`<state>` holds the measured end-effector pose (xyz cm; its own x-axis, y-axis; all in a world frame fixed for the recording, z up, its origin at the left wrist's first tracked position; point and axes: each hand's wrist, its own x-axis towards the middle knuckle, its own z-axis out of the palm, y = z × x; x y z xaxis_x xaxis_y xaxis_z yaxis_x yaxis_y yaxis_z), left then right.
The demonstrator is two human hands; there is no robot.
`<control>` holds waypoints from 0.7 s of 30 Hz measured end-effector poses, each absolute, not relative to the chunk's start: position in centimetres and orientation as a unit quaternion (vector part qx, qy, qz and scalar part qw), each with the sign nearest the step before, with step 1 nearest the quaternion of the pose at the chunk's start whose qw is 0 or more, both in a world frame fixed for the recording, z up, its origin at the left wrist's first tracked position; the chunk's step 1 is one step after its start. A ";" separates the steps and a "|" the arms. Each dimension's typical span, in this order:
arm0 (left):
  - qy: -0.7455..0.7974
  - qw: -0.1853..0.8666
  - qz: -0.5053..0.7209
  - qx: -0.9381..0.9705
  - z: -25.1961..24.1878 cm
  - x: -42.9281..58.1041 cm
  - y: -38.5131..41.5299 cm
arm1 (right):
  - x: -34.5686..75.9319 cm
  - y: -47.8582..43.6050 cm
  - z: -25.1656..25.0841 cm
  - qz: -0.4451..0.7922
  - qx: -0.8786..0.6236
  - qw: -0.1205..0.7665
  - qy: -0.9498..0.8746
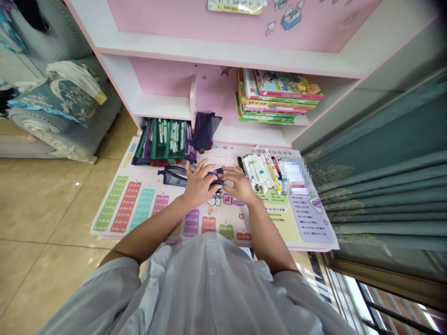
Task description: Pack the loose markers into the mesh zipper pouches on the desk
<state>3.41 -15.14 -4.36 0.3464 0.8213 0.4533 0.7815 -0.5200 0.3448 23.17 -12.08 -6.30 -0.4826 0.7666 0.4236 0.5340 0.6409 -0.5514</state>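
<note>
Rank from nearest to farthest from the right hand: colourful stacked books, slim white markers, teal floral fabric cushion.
1. Slim white markers, right of the right hand.
2. Colourful stacked books, farther back, to the right.
3. Teal floral fabric cushion, far left.

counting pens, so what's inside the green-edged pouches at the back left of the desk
White pens show side by side in the green-edged pouches. Anything deeper is covered by those front pens, so I can't tell how many there are altogether.
</note>
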 end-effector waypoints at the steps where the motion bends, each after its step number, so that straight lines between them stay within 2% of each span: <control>1: 0.488 0.034 0.295 0.821 -4.3 3.5 -15.1 | 23.2 -12.1 -6.3 0.175 -0.385 0.333 -0.843; 14: 0.431 0.030 0.284 0.856 -4.0 3.7 -14.4 | 23.5 -11.9 -6.3 0.197 -0.373 0.341 -0.840; 21: 0.503 0.050 0.325 0.799 -4.3 4.0 -15.2 | 23.4 -11.9 -5.8 0.221 -0.368 0.340 -0.837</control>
<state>3.95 -15.22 -4.33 0.2820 0.8369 0.4690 0.7721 -0.4882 0.4069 23.43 -11.95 -5.84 -0.4980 0.7661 0.4064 0.4652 0.6315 -0.6203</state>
